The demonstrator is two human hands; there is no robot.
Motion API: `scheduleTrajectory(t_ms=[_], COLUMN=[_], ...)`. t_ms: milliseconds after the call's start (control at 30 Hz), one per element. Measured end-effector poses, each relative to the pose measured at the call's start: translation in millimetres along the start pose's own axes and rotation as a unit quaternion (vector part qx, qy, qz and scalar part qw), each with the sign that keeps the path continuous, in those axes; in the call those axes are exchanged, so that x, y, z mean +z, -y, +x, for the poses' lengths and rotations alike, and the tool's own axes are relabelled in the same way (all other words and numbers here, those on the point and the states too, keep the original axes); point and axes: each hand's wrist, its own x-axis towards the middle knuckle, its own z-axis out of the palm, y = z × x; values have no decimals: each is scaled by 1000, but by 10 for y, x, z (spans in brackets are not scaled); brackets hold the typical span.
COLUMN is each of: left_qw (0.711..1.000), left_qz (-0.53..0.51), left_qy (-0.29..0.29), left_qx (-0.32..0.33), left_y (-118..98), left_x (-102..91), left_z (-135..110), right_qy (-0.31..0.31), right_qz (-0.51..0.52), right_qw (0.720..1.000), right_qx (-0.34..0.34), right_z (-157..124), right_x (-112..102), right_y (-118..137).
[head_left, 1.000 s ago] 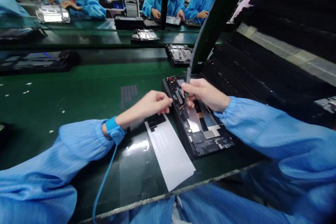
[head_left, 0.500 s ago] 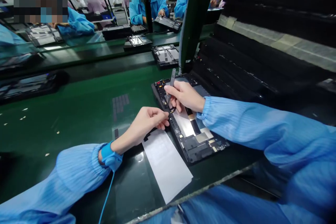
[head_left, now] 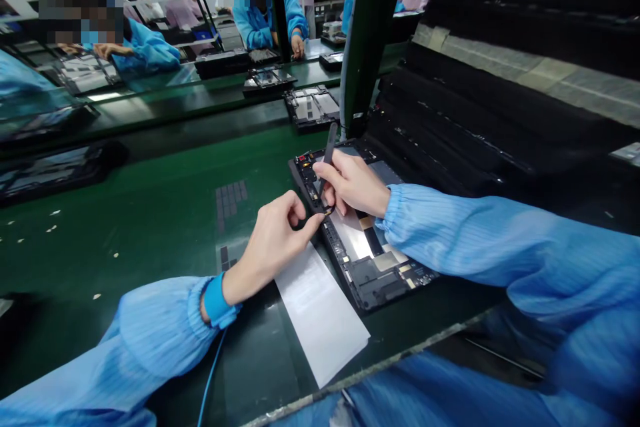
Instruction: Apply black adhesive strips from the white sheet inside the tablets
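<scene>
While our two bare hands meet over an opened black tablet chassis, its circuit boards and silver shielding exposed, we judge the riskiest spot to be the tip of a slim dark grey pry tool. Should that tip slip sideways, it could scratch a board or tear the thin black strip it appears to meet. A sharp tug could also crease the strip or lift whatever it joins, though we cannot tell from here whether it is fixed to anything. Our left hand is nearly closed, with thumb and forefinger pinched together on the strip's end, while our right hand curls firmly around the tool, holding it upright like a pen. The chassis lies flat on the green antistatic bench, towards the right and near the front edge, with a white rectangular sheet just beside it on the left. A blue wrist strap circles our left wrist, and its thin blue cord runs down towards the front edge, where a snag could jerk that hand. Stacked black foam sheets rise to the right of the chassis, and a second opened tablet chassis sits farther along the bench.
</scene>
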Motion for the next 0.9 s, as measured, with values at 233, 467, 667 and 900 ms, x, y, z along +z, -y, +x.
scheduleTrajectory(t_ms=[233, 467, 667, 900], left_qw=[908, 928, 978, 993], left_qz=[340, 298, 134, 77], left_qy=[52, 53, 89, 74], left_qx=[241, 218, 129, 43], left_y=[-79, -111, -45, -144], left_x=[68, -38, 158, -104], left_z=[-214, -246, -339, -174], right_qy=[10, 1, 2, -92], right_qz=[55, 75, 67, -193], right_qw=[998, 997, 998, 975], right_qx=[12, 16, 21, -61], right_z=[56, 71, 94, -151], right_x=[3, -6, 26, -311], right_y=[-74, -108, -103, 87])
